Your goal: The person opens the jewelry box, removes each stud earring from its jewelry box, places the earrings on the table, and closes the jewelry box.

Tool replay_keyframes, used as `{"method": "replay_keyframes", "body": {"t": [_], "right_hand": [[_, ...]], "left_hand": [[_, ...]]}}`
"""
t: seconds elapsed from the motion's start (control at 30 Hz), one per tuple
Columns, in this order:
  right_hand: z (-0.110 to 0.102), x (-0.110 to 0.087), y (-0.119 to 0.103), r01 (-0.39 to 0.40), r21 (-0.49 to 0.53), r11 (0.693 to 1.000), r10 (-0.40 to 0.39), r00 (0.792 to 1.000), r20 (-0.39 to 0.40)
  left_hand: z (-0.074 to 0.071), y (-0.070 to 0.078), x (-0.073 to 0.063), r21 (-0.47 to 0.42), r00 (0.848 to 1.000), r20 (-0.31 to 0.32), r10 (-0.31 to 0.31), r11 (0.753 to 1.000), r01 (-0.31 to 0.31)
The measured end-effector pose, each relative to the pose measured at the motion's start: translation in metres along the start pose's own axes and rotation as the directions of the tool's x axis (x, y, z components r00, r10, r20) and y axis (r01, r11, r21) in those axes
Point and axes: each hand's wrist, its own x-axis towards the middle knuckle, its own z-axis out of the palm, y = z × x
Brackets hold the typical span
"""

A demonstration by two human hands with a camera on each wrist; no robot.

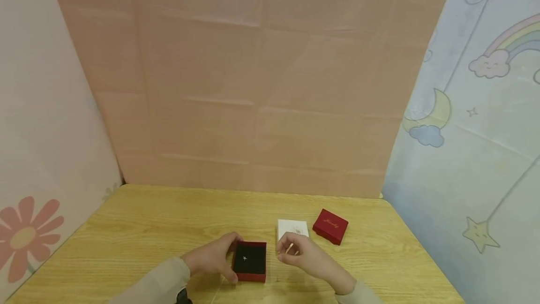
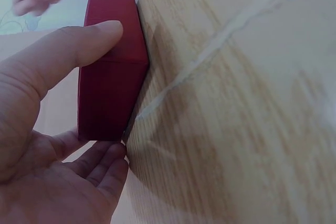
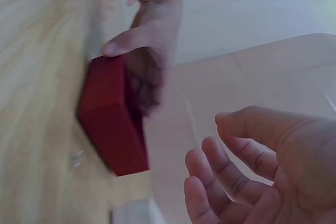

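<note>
My left hand [image 1: 213,255] grips an open red box [image 1: 250,277] on the table, thumb on the near side and fingers at the far side. In the left wrist view, the thumb presses the box's red wall [image 2: 113,98]. Inside lies a black insert [image 1: 255,266] with a small silvery star-shaped piece [image 1: 244,258] on it. My right hand [image 1: 305,254] hovers to the right of the box, its fingers loosely bent. In the right wrist view, nothing shows between that hand's thumb and fingers [image 3: 212,153].
A white box or card [image 1: 291,225] with faint print lies behind my right hand, partly hidden by it. Farther right sits a red lid [image 1: 331,225] with gold lettering. A tiny shiny thing [image 3: 77,158] lies on the wooden table [image 1: 190,210] near the red box.
</note>
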Motion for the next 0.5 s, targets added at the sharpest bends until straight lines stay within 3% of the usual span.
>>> {"method": "replay_keyframes", "body": {"t": [0.27,0.5], "right_hand": [[0.001,0.020,-0.025,0.013,-0.006,1.000,-0.013,0.999,-0.038],[0.011,0.037,-0.027,0.003,-0.012,1.000,-0.004,1.000,-0.030]], "left_hand": [[0.000,-0.002,0.001,0.028,1.000,-0.004,0.014,1.000,-0.013],[0.000,-0.004,0.003,0.039,0.999,-0.001,0.036,0.999,-0.036]]}}
